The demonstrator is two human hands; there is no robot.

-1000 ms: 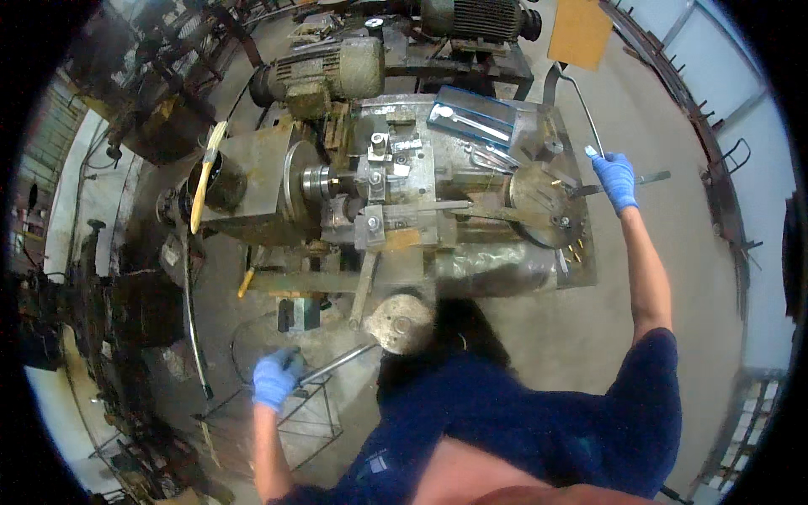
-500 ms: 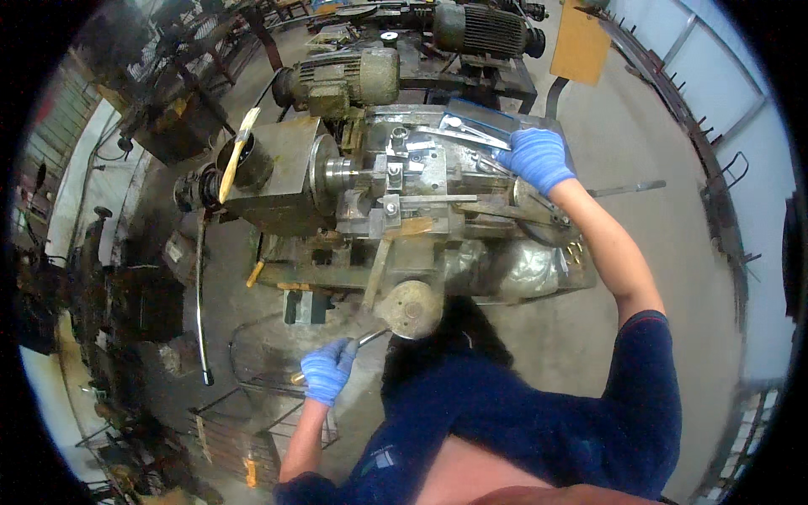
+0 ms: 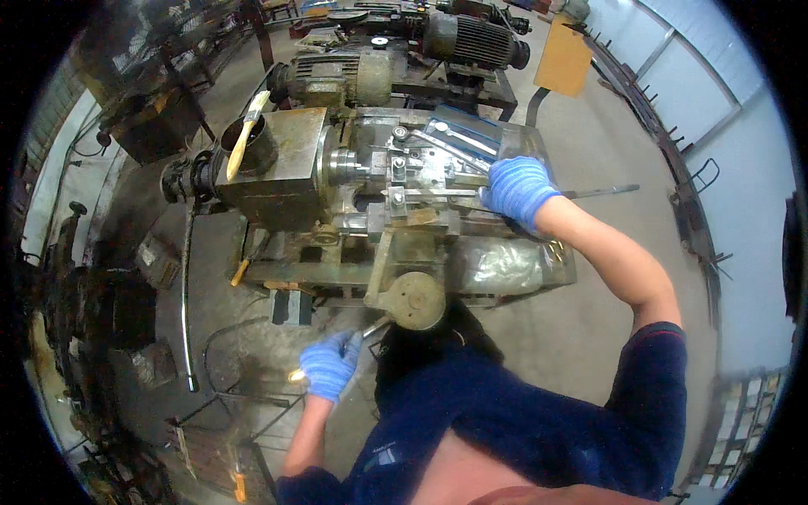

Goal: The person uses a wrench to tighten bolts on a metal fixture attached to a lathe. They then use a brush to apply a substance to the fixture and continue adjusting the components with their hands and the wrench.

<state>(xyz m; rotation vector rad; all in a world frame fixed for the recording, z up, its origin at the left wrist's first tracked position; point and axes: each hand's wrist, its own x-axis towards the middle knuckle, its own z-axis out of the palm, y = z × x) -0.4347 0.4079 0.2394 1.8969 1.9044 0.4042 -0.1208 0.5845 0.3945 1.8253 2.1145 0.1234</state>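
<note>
A worn metal lathe [image 3: 286, 181] stands in front of me. My left hand [image 3: 328, 366], in a blue glove, grips a metal crank handle [image 3: 370, 330] below the round handwheel [image 3: 414, 300] at the machine's front. My right hand [image 3: 518, 189], also in a blue glove, rests on the carriage beside the tool post [image 3: 396, 177], its fingers curled over a thin metal bar [image 3: 438, 194]; whether they grip it I cannot tell. A long rod [image 3: 602, 192] sticks out to the right past that hand.
A paintbrush [image 3: 246, 133] with a wooden handle stands in a round opening on the headstock. Two electric motors [image 3: 475, 38] sit behind the lathe. A bent metal rod [image 3: 185, 303] and wire frames [image 3: 227, 396] lie on the floor at left. An orange board [image 3: 562, 44] leans at back right.
My right hand has come in from the far right lever onto the carriage near the tool post. My left hand has stayed on the crank handle. The view has shifted closer.
</note>
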